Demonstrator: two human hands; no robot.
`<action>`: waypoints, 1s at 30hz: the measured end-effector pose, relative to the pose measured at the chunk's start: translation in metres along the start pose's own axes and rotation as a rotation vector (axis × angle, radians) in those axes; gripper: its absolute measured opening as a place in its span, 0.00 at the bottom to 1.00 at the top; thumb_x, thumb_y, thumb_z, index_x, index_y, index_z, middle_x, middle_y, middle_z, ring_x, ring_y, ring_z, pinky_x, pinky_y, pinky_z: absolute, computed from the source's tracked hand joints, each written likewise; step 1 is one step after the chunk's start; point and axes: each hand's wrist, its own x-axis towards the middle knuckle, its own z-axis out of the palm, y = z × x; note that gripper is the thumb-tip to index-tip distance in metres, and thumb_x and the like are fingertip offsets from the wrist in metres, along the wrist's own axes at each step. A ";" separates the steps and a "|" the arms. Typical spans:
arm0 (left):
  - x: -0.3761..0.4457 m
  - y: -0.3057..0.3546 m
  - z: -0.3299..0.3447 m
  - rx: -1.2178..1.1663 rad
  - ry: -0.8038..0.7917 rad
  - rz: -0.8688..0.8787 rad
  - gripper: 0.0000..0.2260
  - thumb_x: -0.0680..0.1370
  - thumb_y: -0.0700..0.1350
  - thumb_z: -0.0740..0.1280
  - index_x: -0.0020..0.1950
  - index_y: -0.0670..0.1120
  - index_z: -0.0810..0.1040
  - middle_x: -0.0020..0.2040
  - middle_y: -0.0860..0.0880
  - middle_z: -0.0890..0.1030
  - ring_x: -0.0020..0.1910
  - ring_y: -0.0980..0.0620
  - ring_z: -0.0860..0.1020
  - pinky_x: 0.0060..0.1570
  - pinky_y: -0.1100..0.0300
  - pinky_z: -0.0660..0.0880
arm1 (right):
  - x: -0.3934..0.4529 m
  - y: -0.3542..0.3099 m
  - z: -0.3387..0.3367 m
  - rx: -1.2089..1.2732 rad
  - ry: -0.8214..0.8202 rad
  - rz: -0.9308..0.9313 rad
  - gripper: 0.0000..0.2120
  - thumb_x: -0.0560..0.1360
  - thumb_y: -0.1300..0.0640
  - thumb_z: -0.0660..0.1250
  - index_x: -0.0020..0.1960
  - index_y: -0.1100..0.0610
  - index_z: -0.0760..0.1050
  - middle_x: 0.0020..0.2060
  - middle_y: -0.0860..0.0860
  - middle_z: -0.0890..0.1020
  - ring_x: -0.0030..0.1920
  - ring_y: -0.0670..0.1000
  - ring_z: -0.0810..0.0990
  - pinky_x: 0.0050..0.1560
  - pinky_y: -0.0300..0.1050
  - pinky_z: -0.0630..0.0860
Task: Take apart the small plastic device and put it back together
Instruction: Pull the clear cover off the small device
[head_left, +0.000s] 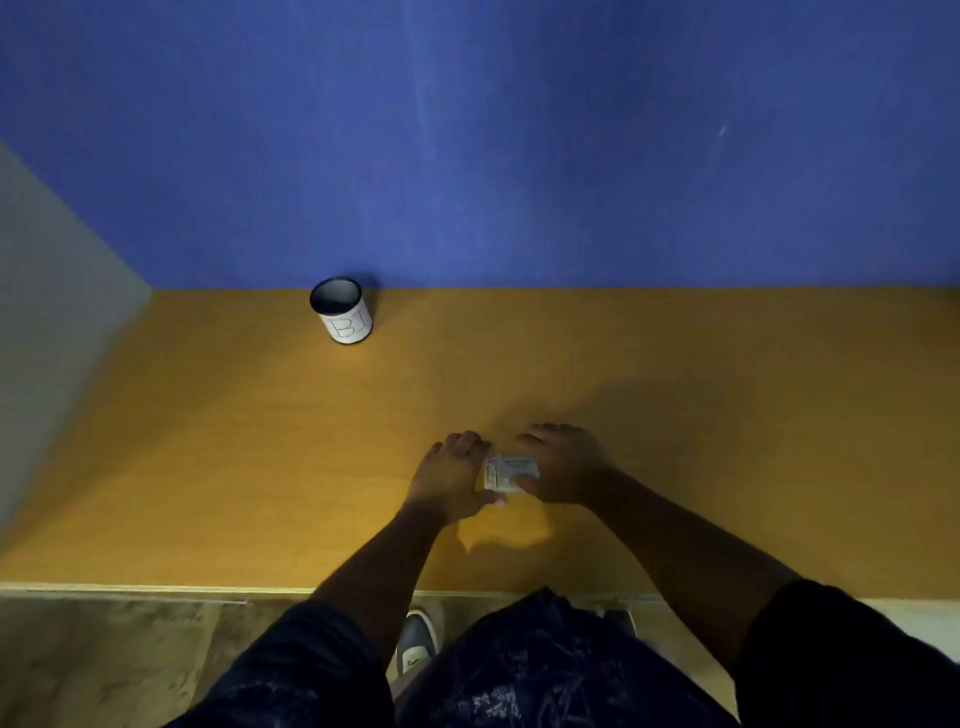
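A small pale grey plastic device (510, 472) sits just above the wooden table (260, 441), held between both hands near the table's middle. My left hand (451, 479) grips its left end with thumb and fingers curled around it. My right hand (566, 464) holds its right side, thumb under the front edge and fingers arched over the top. The device is blurred, and I cannot tell whether its parts are joined or apart.
A black cup (341, 309) with a white label marked "B1" stands at the back left by the blue wall (519, 145). A grey partition (52, 312) closes the left side. The table's front edge (156, 590) runs below my arms.
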 end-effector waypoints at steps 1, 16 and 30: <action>0.001 0.001 0.002 -0.014 -0.022 -0.003 0.38 0.71 0.68 0.70 0.74 0.48 0.70 0.69 0.47 0.72 0.68 0.44 0.71 0.63 0.48 0.72 | 0.004 0.000 0.001 -0.002 -0.037 -0.005 0.28 0.74 0.38 0.65 0.68 0.53 0.73 0.63 0.51 0.79 0.60 0.55 0.79 0.58 0.50 0.76; 0.009 0.009 0.019 -0.117 -0.064 -0.087 0.29 0.73 0.52 0.74 0.72 0.47 0.72 0.70 0.46 0.71 0.66 0.42 0.72 0.62 0.46 0.75 | 0.024 -0.020 0.011 -0.120 -0.179 -0.017 0.20 0.70 0.48 0.73 0.58 0.56 0.78 0.54 0.54 0.78 0.54 0.57 0.79 0.51 0.50 0.77; 0.016 0.002 0.025 -0.071 -0.059 -0.033 0.29 0.74 0.52 0.73 0.72 0.45 0.70 0.72 0.46 0.69 0.69 0.43 0.70 0.64 0.46 0.74 | 0.030 -0.018 0.022 -0.113 -0.207 0.019 0.25 0.69 0.49 0.75 0.61 0.58 0.72 0.56 0.55 0.77 0.56 0.56 0.79 0.49 0.52 0.78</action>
